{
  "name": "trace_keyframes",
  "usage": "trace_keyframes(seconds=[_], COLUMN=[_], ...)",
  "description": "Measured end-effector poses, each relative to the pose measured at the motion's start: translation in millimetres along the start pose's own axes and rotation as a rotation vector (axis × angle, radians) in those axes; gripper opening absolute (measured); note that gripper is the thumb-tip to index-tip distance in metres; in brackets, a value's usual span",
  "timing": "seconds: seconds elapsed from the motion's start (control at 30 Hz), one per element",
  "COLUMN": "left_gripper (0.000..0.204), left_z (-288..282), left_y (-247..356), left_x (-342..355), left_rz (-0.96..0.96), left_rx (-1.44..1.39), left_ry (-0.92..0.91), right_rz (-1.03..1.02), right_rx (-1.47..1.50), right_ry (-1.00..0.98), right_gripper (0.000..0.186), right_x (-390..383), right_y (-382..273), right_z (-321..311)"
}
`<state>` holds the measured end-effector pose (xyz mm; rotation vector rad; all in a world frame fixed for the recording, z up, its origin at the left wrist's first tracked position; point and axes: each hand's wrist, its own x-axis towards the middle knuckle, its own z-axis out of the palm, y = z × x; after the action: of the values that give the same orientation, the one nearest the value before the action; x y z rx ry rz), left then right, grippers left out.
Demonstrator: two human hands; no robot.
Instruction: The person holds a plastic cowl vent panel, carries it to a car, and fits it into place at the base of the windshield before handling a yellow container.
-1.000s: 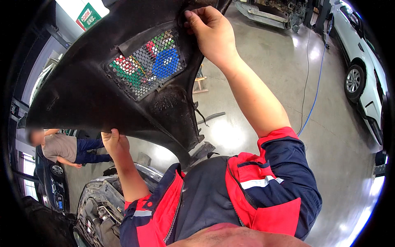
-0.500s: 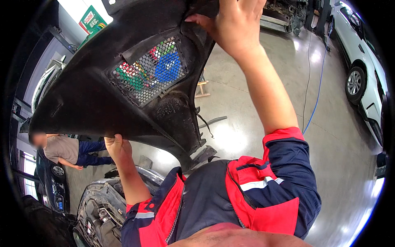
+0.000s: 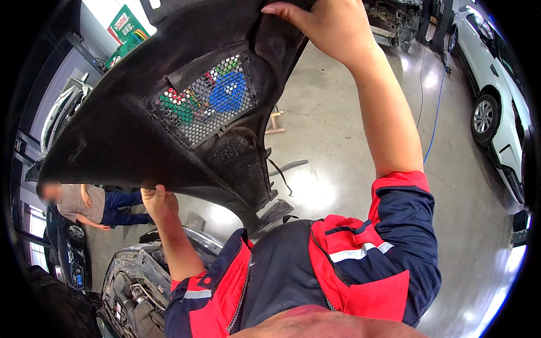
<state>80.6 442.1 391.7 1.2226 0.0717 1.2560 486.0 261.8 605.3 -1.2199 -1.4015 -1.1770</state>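
Held up before me is a big black plastic wheel arch liner (image 3: 124, 141), curved, with a mesh vent panel (image 3: 194, 121) set in it. Blurry coloured shapes show through the mesh. My left hand (image 3: 159, 204) pinches the liner's lower edge, thumb toward me and fingers behind it. At the upper right edge, my right hand (image 3: 332, 25) grips the liner with its thumb along the near face; its other fingers are partly cut off by the picture's top. A thin dark strip (image 3: 280, 176) dangles from the liner's right side.
Below left is a car with an exposed engine bay (image 3: 135, 293). Another person (image 3: 93, 205) stands at the left, near a dark car (image 3: 73, 248). A white car (image 3: 496, 112) is at the right, with a blue hose (image 3: 435, 124) on the floor beside it. Farther back is a stripped vehicle (image 3: 394, 22).
My right hand and forearm have shifted a little to the right, and the liner's upper right edge has moved with them. The other person's arm has come up across the chest.
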Motion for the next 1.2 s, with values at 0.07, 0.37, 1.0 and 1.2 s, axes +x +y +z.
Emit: trace_keyframes(seconds=[0.07, 0.37, 1.0, 1.2], left_gripper=[0.043, 0.047, 0.037, 0.040], left_z=[-0.6, 16.3, 25.2, 17.2], left_y=[-1.1, -0.2, -2.7, -5.2], left_x=[-1.3, -11.9, -7.2, -1.7], left_rz=[0.005, 0.022, 0.059, 0.063], left_rx=[0.009, 0.041, 0.153, 0.151], left_ry=[0.001, 0.013, 0.151, 0.153], right_rz=[0.008, 0.124, 0.274, 0.758], right_rx=[0.021, 0.000, 0.147, 0.295], right_ry=[0.015, -0.055, -0.100, -0.438], right_gripper=[0.064, 0.054, 0.034, 0.029], right_x=[3.4, 4.8, -50.3, -123.8], right_y=[0.4, -3.2, -14.8, 10.6], right_z=[-1.6, -11.5, 12.1, 27.0])
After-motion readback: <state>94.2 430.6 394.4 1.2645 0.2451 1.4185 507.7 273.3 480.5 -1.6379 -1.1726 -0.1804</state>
